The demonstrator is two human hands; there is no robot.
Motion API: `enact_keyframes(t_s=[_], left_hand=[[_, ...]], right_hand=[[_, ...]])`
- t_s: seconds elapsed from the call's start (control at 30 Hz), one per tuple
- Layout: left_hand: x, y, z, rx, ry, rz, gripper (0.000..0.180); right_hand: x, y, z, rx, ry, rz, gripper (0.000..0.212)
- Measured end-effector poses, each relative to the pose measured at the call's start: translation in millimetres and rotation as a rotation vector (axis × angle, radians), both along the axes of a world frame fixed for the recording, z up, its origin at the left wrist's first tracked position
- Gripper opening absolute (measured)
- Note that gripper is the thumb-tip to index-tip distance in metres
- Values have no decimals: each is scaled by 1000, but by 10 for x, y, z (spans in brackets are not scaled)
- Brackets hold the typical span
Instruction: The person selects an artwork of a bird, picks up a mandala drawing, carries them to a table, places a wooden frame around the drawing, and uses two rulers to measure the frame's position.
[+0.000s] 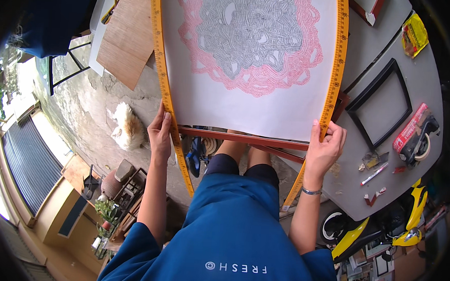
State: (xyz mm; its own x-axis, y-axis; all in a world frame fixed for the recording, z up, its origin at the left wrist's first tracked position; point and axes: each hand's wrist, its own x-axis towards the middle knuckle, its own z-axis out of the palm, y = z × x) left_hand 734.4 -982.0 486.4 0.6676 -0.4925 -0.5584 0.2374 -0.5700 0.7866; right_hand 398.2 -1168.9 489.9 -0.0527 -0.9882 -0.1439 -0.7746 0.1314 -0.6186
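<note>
My left hand [160, 132] is at the lower left corner of the sheet [247, 98]; fingers closed on the left yellow rule [160, 61], thumb on top, pinching rule against the sheet's edge. My right hand [325, 146] is at the lower right corner; fingers curled round the right yellow rule [336, 65], gripping it where it meets the sheet's lower edge. The sheet is white, lying between my two hands and reaching away from me; it carries a drawing [251, 35], a grey tangle in the middle ringed by pink; the drawing sits in the far half, well apart from both hands. Each rule runs along one long side of the sheet and continues past my hands toward me; the left one ends near my left forearm, the right one near my right wrist. A red bar [245, 138] lies just under the sheet's near edge, between the hands; my knees show below it.

To my right, a grey table [349, 193]: a black frame [382, 100], empty, near the right rule; a tape dispenser [422, 140] with a red box [410, 127] beside it; a marker [375, 174] nearer me. To my left, on the ground, a white and orange cat [126, 127], close to my left hand but not touching.
</note>
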Motion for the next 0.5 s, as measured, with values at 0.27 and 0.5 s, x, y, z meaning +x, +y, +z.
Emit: enact_keyframes(t_s=[0.27,0.5], left_hand=[[11,32,-24,0,0,3,48],[18,22,-36,1,-24,-16,48]], right_hand=[[19,-19,46,17,29,23,22],[59,-43,117,86,107,26,27]])
